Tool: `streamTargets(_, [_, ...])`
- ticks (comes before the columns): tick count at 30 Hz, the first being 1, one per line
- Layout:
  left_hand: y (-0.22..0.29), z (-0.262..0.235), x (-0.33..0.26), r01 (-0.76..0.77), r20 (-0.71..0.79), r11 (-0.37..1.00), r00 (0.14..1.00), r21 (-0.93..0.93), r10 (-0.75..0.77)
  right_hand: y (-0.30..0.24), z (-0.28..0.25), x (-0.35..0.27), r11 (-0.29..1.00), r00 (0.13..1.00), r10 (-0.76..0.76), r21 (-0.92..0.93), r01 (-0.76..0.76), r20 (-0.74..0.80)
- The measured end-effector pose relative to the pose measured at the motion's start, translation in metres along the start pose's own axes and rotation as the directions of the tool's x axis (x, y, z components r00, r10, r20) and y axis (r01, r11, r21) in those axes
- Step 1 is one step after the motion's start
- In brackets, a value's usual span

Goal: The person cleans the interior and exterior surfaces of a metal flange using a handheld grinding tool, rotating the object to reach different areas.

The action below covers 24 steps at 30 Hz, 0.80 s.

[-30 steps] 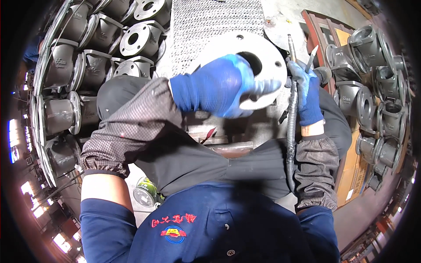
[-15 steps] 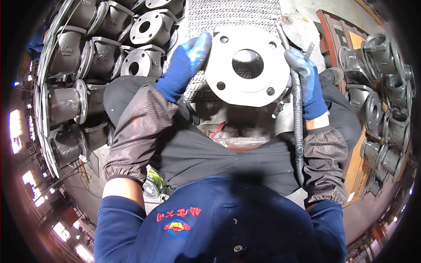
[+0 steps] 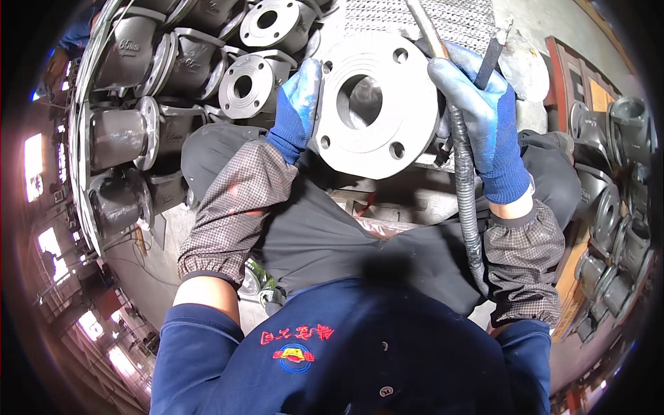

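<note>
A grey cast-metal flanged fitting (image 3: 373, 104) with a round bore and several bolt holes faces up in front of me. My left hand (image 3: 299, 104), in a blue glove, grips the flange's left rim. My right hand (image 3: 484, 117), also gloved in blue, is closed around a slim hand tool (image 3: 423, 26) with a black ribbed hose (image 3: 467, 200) that trails down past my right forearm. The tool's tip points away over the flange's far right edge. Both forearms wear brown checked sleeve covers.
Several grey flanged castings (image 3: 173, 90) are stacked in rows at the left. More castings (image 3: 615, 187) lie at the right beside an orange-red frame (image 3: 564, 76). A metal mesh sheet (image 3: 443, 17) lies behind the flange. My lap in dark trousers (image 3: 346, 235) is below it.
My left hand has slid from covering the flange face to gripping its left rim. The flange now faces up fully, and the view has drawn closer.
</note>
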<state>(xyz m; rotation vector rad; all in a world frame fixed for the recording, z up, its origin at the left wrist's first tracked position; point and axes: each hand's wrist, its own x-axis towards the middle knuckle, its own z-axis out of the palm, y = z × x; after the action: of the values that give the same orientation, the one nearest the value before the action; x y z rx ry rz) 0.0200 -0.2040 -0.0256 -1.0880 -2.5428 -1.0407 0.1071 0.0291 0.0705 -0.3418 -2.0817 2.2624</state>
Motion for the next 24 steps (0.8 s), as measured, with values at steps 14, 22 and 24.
streamTargets(14, [0.009, 0.013, -0.004, -0.053, -0.052, 0.998, 0.997, 0.028, 0.054, 0.029, -0.033, 0.016, 0.954, 0.971, -0.238, -0.186, 0.235, 0.007])
streamTargets(22, [0.052, 0.013, -0.012, 0.368, 0.103, 0.476, 0.863, -0.799, -0.494, 0.039, -0.044, 0.027, 0.954, 0.975, -0.043, -0.3, -0.024, -0.218])
streamTargets(24, [0.061, 0.011, -0.008, 0.385, 0.149, 0.424, 0.859, -0.82, -0.49, 0.039, -0.045, 0.022, 0.935, 0.953, -0.165, -0.348, 0.07, -0.252])
